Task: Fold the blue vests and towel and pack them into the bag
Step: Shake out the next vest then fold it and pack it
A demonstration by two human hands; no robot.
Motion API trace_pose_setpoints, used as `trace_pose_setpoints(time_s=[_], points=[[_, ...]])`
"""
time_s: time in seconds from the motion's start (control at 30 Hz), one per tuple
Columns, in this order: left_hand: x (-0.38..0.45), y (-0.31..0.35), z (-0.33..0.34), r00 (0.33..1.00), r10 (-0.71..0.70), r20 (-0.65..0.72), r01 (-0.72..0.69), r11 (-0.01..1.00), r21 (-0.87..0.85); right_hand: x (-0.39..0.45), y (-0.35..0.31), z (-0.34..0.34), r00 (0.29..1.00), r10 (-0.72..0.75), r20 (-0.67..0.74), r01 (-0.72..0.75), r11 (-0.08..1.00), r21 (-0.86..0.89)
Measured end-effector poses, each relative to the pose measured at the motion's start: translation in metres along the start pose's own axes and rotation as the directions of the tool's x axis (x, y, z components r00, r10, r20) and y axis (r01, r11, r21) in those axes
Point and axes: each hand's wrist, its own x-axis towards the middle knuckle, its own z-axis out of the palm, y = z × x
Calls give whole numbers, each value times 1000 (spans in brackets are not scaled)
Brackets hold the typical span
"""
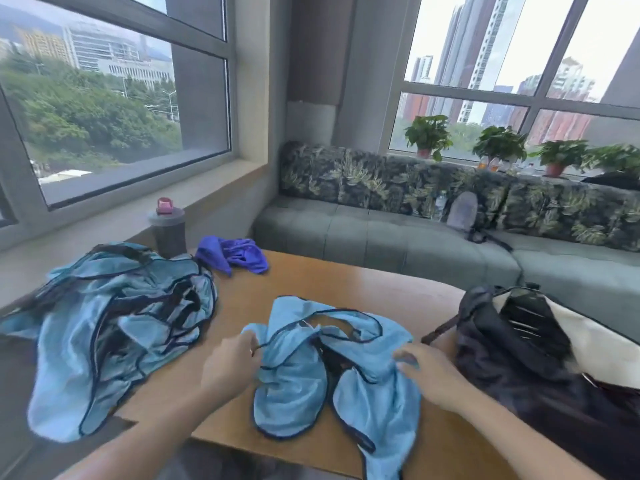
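Observation:
A light blue vest point(298, 379) with dark trim lies crumpled on the wooden table point(363, 289) in front of me, its lower part hanging over the near edge. My left hand point(228, 367) pinches its left edge. My right hand point(429, 374) grips its right edge. A heap of several more blue vests point(110, 327) sits at the table's left end. A crumpled purple towel point(235, 256) lies at the far left corner. The black and white bag point(540, 351) stands open at the right end of the table.
A dark bottle point(168, 233) with a pink cap stands by the window ledge behind the vest heap. A grey sofa point(398, 247) with leaf-print cushions runs behind the table, with a backpack point(462, 209) on it. Potted plants point(429, 135) line the right sill.

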Motion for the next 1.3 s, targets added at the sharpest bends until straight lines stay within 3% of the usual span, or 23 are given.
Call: trace_pose_setpoints(time_s=[0.1, 0.17, 0.3, 0.43, 0.7, 0.77, 0.83, 0.93, 1.07, 1.17, 1.23, 1.3], points=[[-35, -18, 38, 996, 91, -12, -90, 991, 97, -26, -4, 55, 999, 44, 21, -45, 995, 93], [-45, -23, 46, 992, 106, -67, -102, 993, 57, -42, -5, 81, 998, 45, 45, -46, 999, 19], [-46, -26, 49, 985, 96, -142, -100, 995, -26, -55, 0, 107, 997, 11, -74, -15, 998, -66], [-40, -31, 52, 983, 97, -156, -109, 991, -73, -46, -3, 101, 989, 0, -145, -15, 995, -102], [-47, -33, 46, 980, 187, -69, -198, 953, -228, -15, 7, 72, 989, 77, -129, -111, 953, -281], [-49, -36, 45, 966, 253, -51, -257, 930, -264, 0, 11, 68, 974, 191, -120, -222, 910, -351], [-51, -39, 44, 952, 305, -21, -297, 908, -294, 11, 9, 68, 936, 261, -237, -337, 860, -384], [-56, -41, 43, 935, 344, 83, -286, 873, -395, 13, -22, 70, 830, 266, -490, -399, 897, -189], [-76, -18, 36, 866, 402, 297, -104, 726, -679, 10, -67, 85, 808, 367, -461, -390, 920, 50], [-72, 6, 21, 753, 478, 451, -45, 722, -690, 19, -83, 97, 780, 501, -375, -478, 864, 160], [-59, 18, 3, 803, 454, 386, -115, 754, -647, 26, -96, 97, 759, 608, -233, -585, 794, 166], [-28, 27, -5, 906, 374, 199, -194, 783, -591, 37, -104, 96, 714, 685, -148, -666, 729, 160]])
